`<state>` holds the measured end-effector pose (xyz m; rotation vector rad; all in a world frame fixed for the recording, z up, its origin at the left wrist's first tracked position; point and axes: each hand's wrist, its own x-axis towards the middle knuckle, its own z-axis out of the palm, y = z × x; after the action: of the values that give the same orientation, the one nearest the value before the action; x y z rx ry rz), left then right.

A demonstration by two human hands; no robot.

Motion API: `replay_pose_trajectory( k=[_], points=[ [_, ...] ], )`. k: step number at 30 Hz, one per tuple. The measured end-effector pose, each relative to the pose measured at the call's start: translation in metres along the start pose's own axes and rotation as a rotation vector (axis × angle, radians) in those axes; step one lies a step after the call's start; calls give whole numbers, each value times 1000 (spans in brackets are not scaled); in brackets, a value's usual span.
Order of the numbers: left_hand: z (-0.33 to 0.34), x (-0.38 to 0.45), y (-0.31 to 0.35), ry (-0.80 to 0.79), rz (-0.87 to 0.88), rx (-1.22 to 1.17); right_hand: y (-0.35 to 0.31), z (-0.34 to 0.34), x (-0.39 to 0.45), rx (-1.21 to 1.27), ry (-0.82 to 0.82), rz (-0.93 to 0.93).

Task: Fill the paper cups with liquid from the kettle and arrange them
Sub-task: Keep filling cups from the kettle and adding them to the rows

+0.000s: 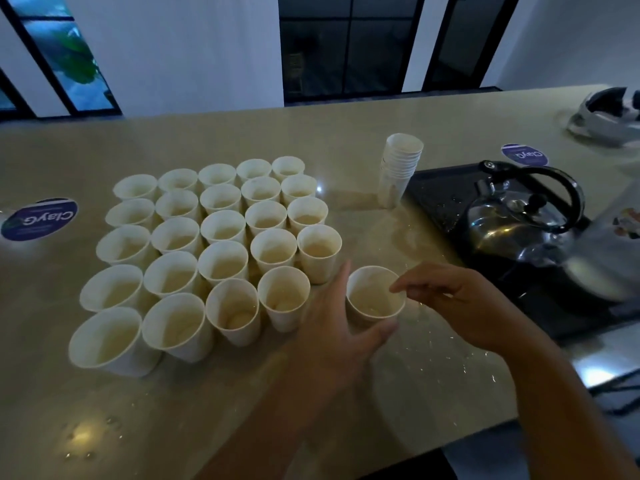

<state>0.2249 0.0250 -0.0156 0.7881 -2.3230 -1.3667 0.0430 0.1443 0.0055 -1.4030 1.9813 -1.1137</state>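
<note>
White paper everywhere on this beige bench (pixel 346 393). One lone cup (pixel 375 294) stands just right of the near right corner of the block of cups (pixel 211 251), upright, mouth up, long axis vertical, a little liquid showing at the bottom. The left hand (pixel 337 327) has its grip wrapped round the cup's near and left side, thumb curling under the front. The right hand (pixel 450 299) pinches the rim on the right with fingertips.

Looks to me like the arranging step: this one's filled and about to join the block, probably starting a new column on the right. The next move calls for a level slide or lift to the left, gently, since the neighbours are packed tight and would tip easily.

The kettle (pixel 523 220) sits on the dark tray (pixel 436 192) to the right, handle arching over the top, and a stack of spare cups (pixel 400 168) stands at the tray's far left corner. Droplets dot the bench near the hands.
</note>
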Motion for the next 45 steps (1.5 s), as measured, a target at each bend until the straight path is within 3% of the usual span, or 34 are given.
replay_pose_trajectory(
  k=[13,20,25,32,40,42,45],
  points=[
    [17,4,1,57,-37,-342,-28,-2,-4,-298,-96,-38],
    [12,5,4,153,56,-228,-35,-2,-6,-324,-48,-94],
    [12,3,-10,162,0,-87,-32,9,-6,-298,15,-113],
    [-4,-4,-2,140,-59,-67,-38,19,2,-293,104,-185],
    [-17,-22,-1,22,-59,-6,-48,-12,12,-214,536,-263],
    [-20,-25,-3,-13,-28,62,-43,-12,14,-181,536,-234],
    [-26,-26,-2,-65,41,155,-31,-5,20,-175,399,-196]
  ],
)
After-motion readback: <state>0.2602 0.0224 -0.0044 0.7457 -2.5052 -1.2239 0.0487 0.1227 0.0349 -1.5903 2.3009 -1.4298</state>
